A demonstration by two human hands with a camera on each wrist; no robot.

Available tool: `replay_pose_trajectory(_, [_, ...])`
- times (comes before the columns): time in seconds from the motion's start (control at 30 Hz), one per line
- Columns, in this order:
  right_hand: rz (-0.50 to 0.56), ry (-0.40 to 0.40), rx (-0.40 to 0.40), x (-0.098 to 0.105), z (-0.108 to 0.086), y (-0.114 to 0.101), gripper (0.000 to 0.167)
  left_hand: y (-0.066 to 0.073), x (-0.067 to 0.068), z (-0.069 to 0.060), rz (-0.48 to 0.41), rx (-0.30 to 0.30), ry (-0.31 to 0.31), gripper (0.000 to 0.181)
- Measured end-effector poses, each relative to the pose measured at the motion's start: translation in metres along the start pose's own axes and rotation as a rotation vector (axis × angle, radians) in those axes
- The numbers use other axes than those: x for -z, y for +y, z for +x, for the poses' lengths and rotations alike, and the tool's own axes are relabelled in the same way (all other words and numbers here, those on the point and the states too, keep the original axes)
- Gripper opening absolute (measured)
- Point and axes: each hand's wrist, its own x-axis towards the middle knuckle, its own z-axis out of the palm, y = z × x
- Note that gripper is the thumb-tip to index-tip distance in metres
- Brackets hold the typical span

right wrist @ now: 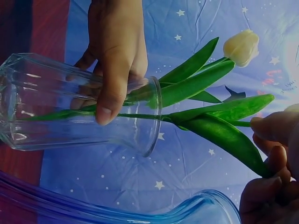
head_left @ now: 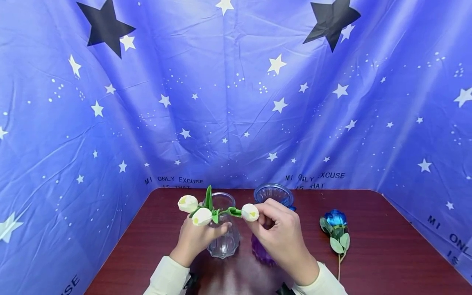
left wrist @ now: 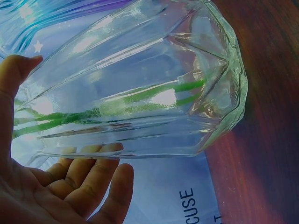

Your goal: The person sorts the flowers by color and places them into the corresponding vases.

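A clear glass vase (head_left: 225,247) stands on the table, and my left hand (head_left: 199,235) grips it round the neck. Two white tulips, a left one (head_left: 187,203) and a nearer one (head_left: 202,216), lean out of its mouth toward the left. Through the glass, green stems (left wrist: 93,114) show in the left wrist view. With thumb and fingers my right hand (head_left: 284,229) pinches a third tulip (head_left: 250,212) just below its bloom. That tulip's leaves (right wrist: 210,121) spread outside the rim, while its stem runs down into the vase.
A blue and purple glass vase (head_left: 273,193) stands close on the right, partly behind my right hand. Farther right a blue rose (head_left: 335,219) lies on the dark red table (head_left: 383,246). A blue star-printed cloth (head_left: 228,102) hangs around the table.
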Motion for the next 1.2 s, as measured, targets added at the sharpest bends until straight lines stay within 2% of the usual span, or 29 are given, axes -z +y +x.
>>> replay_pose_trajectory(0.3, [0.062, -0.070, 0.010, -0.005, -0.003, -0.005, 0.024, 0.002, 0.001, 0.001, -0.016, 0.044, -0.033, 0.043])
replay_pose_trajectory(0.43, [0.060, -0.118, -0.013, -0.006, -0.004, -0.005, 0.022, 0.003, 0.002, 0.003, -0.028, 0.052, -0.040, 0.045])
replay_pose_trajectory(0.57, [0.051, -0.168, -0.036, -0.008, -0.007, -0.006, 0.029, 0.004, 0.003, 0.003, -0.033, 0.072, -0.044, 0.046])
replay_pose_trajectory(0.77, [0.068, -0.213, -0.023, -0.013, -0.009, -0.005, 0.036, 0.004, 0.003, 0.003, -0.038, 0.090, -0.051, 0.045])
replay_pose_trajectory(1.0, [0.033, -0.296, -0.041, -0.018, -0.014, -0.004, 0.027, 0.002, 0.001, 0.003, -0.027, 0.061, -0.036, 0.045])
replay_pose_trajectory(1.2, [0.052, -0.305, 0.006, -0.021, -0.018, -0.005, 0.022, 0.001, 0.001, 0.001, -0.012, 0.024, -0.030, 0.037])
